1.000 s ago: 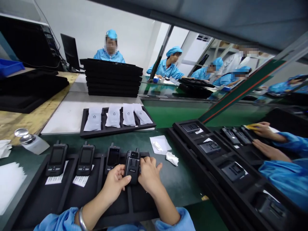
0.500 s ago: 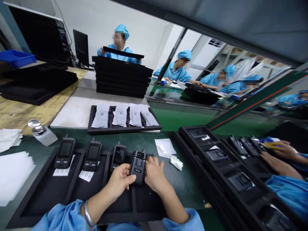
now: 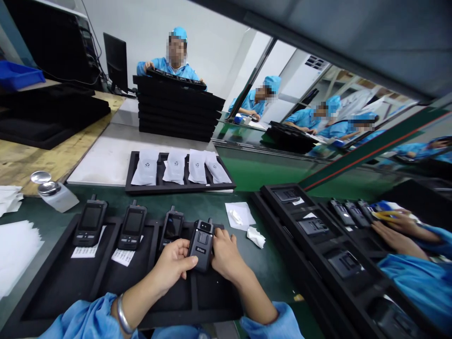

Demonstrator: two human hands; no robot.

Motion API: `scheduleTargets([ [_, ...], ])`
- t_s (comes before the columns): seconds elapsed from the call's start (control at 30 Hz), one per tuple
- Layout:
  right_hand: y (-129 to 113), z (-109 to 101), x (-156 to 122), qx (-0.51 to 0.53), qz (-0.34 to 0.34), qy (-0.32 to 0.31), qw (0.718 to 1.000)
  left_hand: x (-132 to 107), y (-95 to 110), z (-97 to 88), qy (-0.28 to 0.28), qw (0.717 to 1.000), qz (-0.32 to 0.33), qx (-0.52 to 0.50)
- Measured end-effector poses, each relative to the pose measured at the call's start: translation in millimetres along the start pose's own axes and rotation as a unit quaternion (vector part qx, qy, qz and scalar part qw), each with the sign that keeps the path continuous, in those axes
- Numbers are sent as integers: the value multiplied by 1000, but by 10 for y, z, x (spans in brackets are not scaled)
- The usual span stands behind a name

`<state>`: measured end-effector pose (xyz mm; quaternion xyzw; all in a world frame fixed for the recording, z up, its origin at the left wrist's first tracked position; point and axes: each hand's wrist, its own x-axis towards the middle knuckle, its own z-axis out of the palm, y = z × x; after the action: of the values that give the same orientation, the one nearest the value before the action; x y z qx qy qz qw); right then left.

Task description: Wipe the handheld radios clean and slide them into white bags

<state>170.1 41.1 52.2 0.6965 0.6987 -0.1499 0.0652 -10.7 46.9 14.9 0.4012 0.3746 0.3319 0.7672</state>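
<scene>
A black two-way radio (image 3: pixel 201 248) with a short antenna stands tilted above the black tray, its back with the "Riton" lettering facing me. My left hand (image 3: pixel 172 262) grips it from the left, thumb across the lower back. Against its right side, my right hand (image 3: pixel 226 254) is closed with curled fingers; the fingertips are partly hidden at the radio's edge. Three more radios lie screen-up along the far side of the foam tray (image 3: pixel 67 282): a left one (image 3: pixel 91 222), a middle one (image 3: pixel 133 228) and one (image 3: pixel 172 227) partly behind my left hand. Printed label sheets (image 3: pixel 88 245) stick out under two of them.
White pouches (image 3: pixel 146 168) lie in another black tray beyond. A metal-topped bottle (image 3: pixel 58 195) and white sheets (image 3: pixel 17 252) are at left. Crumpled paper (image 3: pixel 255 237) lies right of my hands. Stacked trays (image 3: pixel 300 249) and a co-worker's hands (image 3: pixel 400 235) occupy the right side.
My hands keep their hold on the radio, with little visible movement. The view has shifted slightly. Across the bench, a co-worker has lowered a tray onto the black stack.
</scene>
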Motion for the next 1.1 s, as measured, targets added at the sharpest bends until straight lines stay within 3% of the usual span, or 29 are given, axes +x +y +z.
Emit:
scheduleTargets([
  [0.33,11,-38,83,23,0,19,1000,-18,150,-32,12,1000,-1,19],
  [0.5,34,24,-24,72,5,44,996,-9,100,-36,13,1000,2,20],
  [0.63,197,161,-199,137,31,64,988,-7,58,-32,5,1000,-5,22],
  [0.7,325,250,-311,239,44,125,962,-5,45,-28,1,1000,-8,25],
  [0.77,433,312,-427,353,59,222,907,-2,32,-22,-3,1000,-13,26],
  [0.8,465,323,-483,391,65,267,878,-3,26,-18,-5,1000,-16,27],
  [0.87,470,292,-575,406,54,325,852,-11,12,-6,-13,999,-22,33],
  [0.97,355,134,-637,347,-15,342,873,-38,-8,14,-27,998,-26,47],
  [1.1,178,-82,-620,234,-79,314,917,-69,-51,26,-22,998,-9,65],
])
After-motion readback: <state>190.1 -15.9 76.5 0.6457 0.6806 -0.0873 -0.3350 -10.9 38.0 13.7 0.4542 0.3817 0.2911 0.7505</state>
